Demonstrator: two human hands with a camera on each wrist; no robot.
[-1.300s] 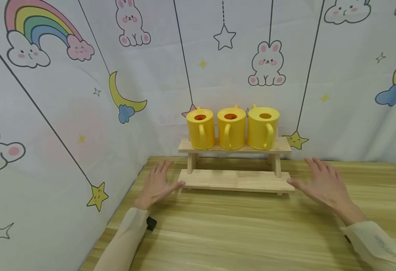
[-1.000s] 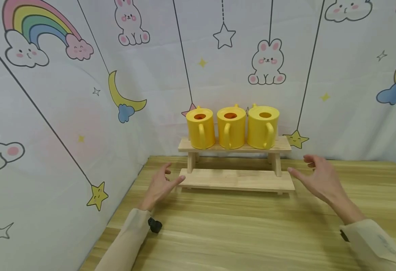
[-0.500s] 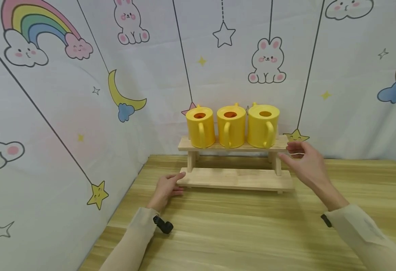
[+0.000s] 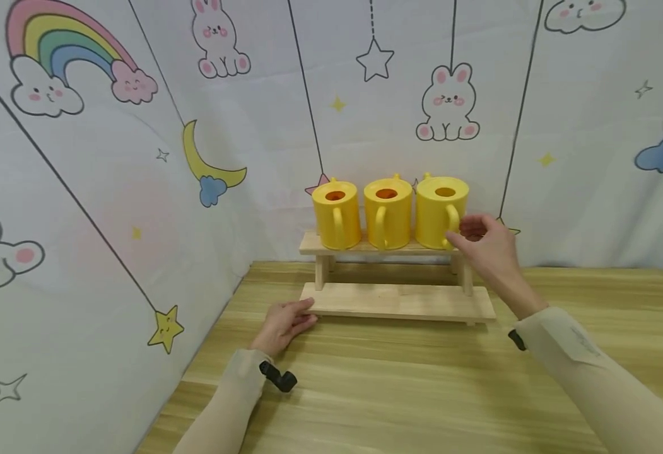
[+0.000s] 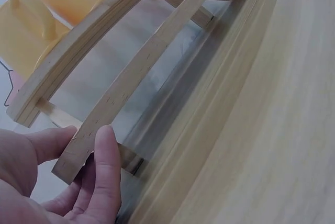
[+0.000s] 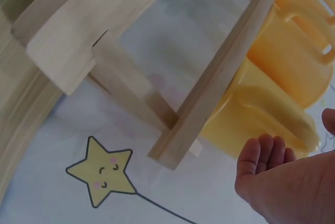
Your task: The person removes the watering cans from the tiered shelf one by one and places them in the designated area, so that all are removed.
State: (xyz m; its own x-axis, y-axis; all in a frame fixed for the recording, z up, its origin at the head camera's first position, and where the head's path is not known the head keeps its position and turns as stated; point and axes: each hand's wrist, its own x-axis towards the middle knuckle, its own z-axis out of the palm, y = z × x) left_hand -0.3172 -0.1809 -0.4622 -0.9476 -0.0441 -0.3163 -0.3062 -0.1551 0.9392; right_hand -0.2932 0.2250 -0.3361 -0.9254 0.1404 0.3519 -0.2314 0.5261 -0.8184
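Observation:
Three yellow jugs, each with a front handle, a hole in its top and a small tip rising behind, stand in a row: left jug (image 4: 327, 224), middle jug (image 4: 397, 217), right jug (image 4: 429, 217). They sit on the upper step of a wooden two-step shelf (image 4: 388, 300). My left hand (image 4: 281, 326) pinches the left end of the lower board (image 5: 123, 77) between thumb and fingers. At the right jug, my right hand (image 4: 492, 251) has its thumb near the handle and its loosely bent fingers alongside. A gap between thumb and fingers shows in the right wrist view.
The shelf stands near the back of a wood-grain table (image 4: 399, 384). A white cloth wall (image 4: 365, 126) with printed rabbits, stars and clouds hangs close behind it, and another side of cloth (image 4: 98, 239) runs along the left.
My left hand has moved in and taken hold of the lower board's left end. The right hand has gone left and up, from beside the shelf to the right jug. The jugs have not moved.

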